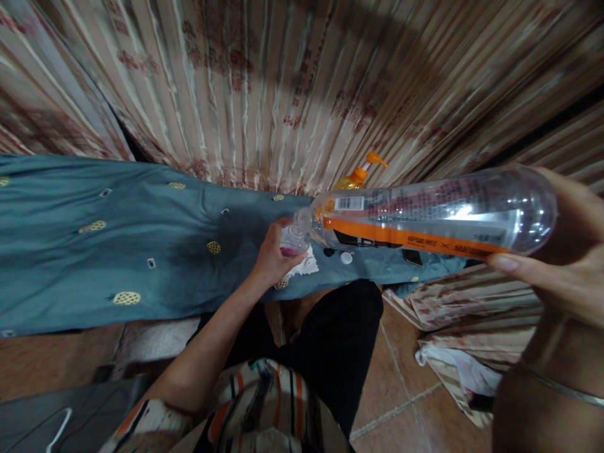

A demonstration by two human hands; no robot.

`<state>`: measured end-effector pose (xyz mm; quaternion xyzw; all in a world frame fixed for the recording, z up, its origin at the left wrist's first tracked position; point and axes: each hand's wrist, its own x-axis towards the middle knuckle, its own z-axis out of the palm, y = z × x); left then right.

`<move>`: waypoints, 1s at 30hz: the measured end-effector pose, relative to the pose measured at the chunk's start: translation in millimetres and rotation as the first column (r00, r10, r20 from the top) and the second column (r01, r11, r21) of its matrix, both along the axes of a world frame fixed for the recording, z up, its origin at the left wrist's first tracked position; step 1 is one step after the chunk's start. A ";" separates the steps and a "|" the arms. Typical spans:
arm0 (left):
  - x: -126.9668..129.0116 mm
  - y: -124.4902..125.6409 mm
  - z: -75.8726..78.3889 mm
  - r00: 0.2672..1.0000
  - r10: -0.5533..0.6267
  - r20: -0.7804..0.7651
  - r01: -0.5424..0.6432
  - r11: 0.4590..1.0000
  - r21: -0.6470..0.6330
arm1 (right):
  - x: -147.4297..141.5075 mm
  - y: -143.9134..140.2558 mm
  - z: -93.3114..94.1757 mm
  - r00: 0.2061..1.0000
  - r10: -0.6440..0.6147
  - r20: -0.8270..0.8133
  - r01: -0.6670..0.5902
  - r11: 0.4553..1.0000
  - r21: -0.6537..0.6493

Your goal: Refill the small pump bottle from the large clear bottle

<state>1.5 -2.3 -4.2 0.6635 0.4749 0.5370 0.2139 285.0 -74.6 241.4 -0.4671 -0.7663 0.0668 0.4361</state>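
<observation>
My right hand (561,264) is closed around the base of a large clear plastic bottle (425,214) with an orange and black label. It lies tipped almost level, its neck pointing left. In my left hand (274,255) is a small clear bottle (295,236) with a little pink in its lower part. The large bottle's neck meets the top of the small one; whether liquid passes between them I cannot make out. Crumpled white tissue (307,264) lies below the small bottle. Just right of it are a white cap (346,258) and a dark cap (329,252).
A yellow pump bottle (350,182) with an orange head stands behind the large bottle. A dark flat object (412,257) lies near the right end of the teal pineapple-print cloth (179,264). Pleated curtains (264,94) hang behind; tiled floor (391,371) shows below.
</observation>
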 end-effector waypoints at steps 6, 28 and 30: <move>0.2 -0.6 -0.2 1.000 0.003 -0.006 -0.003 1.000 -0.006 | -3.6 -0.3 4.4 0.999 -0.038 0.008 0.039 0.998 -0.049; 0.0 0.1 -2.2 1.000 -0.011 0.008 0.011 1.000 0.007 | 3.3 8.9 5.8 0.997 0.045 0.070 -0.048 0.998 0.047; 0.0 0.0 -2.0 1.000 -0.008 0.003 0.008 1.000 -0.002 | 3.6 9.3 6.1 0.996 0.065 0.060 -0.068 0.997 0.044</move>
